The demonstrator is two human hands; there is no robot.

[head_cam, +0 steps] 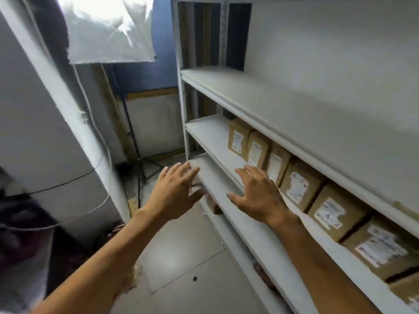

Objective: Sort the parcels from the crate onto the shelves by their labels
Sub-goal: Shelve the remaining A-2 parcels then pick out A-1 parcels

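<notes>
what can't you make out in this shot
- Label text on the boxes: head view, blurred and too small to read.
- Crate: not in frame.
- Lower shelf contents: hidden under its board.
- Last box: cut off by the right edge.
- Whether left hand or right hand touches the shelf: motion blur.

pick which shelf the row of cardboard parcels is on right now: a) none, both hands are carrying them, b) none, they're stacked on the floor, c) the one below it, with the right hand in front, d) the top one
c: the labelled cardboard parcels stand in a row on the shelf under the bare upper shelf, while the left hand and right hand hold nothing.
</notes>
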